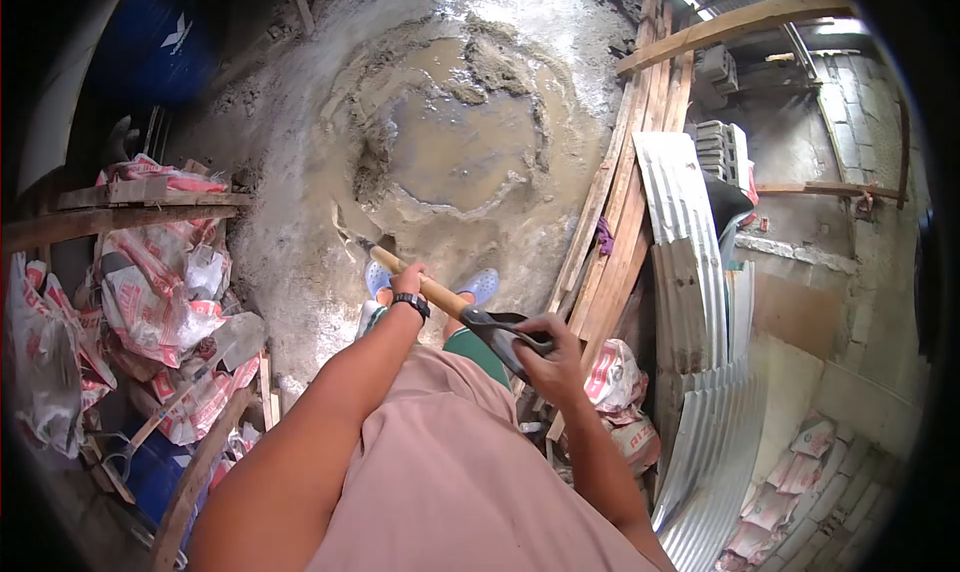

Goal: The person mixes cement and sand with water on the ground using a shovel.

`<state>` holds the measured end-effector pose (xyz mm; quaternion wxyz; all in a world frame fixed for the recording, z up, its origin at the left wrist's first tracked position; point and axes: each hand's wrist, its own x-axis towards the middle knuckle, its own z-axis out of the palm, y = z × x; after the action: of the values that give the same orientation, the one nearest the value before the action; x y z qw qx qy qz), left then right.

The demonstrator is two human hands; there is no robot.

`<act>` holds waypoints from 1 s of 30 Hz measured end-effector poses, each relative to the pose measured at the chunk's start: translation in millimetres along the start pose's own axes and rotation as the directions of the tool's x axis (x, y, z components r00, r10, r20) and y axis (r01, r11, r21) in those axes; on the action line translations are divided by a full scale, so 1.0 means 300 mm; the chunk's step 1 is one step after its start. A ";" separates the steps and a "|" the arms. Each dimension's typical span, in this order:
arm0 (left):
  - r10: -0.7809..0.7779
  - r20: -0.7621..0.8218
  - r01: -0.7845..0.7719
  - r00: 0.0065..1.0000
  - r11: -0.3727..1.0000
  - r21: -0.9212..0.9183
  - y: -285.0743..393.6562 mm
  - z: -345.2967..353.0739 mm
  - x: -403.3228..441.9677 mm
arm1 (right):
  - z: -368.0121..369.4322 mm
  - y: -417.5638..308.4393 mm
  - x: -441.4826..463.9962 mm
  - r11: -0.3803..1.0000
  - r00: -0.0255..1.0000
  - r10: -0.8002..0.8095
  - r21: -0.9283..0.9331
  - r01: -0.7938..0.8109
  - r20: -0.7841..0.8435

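My left hand (408,280) is closed round the wooden shaft of a shovel (440,297), low down near my feet. At the top end, my right hand (552,360) grips the dark D-shaped handle. The shovel slants down to the left, and its blade end sits beside my left foot at the near edge of the mortar, mostly hard to make out. In front of me lies a ring of wet grey-brown mortar (375,162) with a pool of muddy water (460,152) in its middle.
Crumpled cement bags (150,297) and boards are heaped at left, near a blue drum (160,37). Long wooden planks (610,242) and corrugated metal sheets (690,222) line the right side. Hollow blocks (720,152) stand behind the sheets. My feet, in light-blue clogs (483,286), stand on the wet floor.
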<state>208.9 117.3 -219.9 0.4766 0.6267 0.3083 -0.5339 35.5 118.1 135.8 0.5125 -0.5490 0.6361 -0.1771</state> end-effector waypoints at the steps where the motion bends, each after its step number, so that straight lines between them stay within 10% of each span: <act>1: 0.008 0.035 -0.009 0.999 0.999 0.047 -0.004 0.000 0.044 | 0.028 0.044 0.039 1.000 1.000 -0.027 0.009 0.026 0.011; 11: -0.089 0.291 0.052 0.953 0.990 0.132 -0.177 0.221 0.171 | -0.165 0.100 0.254 0.937 0.941 -0.254 -0.183 0.297 0.225; 16: -0.055 0.271 0.103 0.961 0.981 -0.167 -0.251 0.446 0.132 | -0.423 0.058 0.413 0.883 0.876 -0.327 -0.216 0.417 0.353; 30: 0.066 0.180 -0.026 0.981 0.975 -0.219 -0.263 0.514 -0.154 | -0.639 0.132 0.411 0.960 0.927 -0.239 -0.074 0.271 0.288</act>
<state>69.4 8.3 -192.6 0.5808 0.5256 0.3039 -0.5423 -131.4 -41.8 127.1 0.5371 -0.6743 0.4904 -0.1279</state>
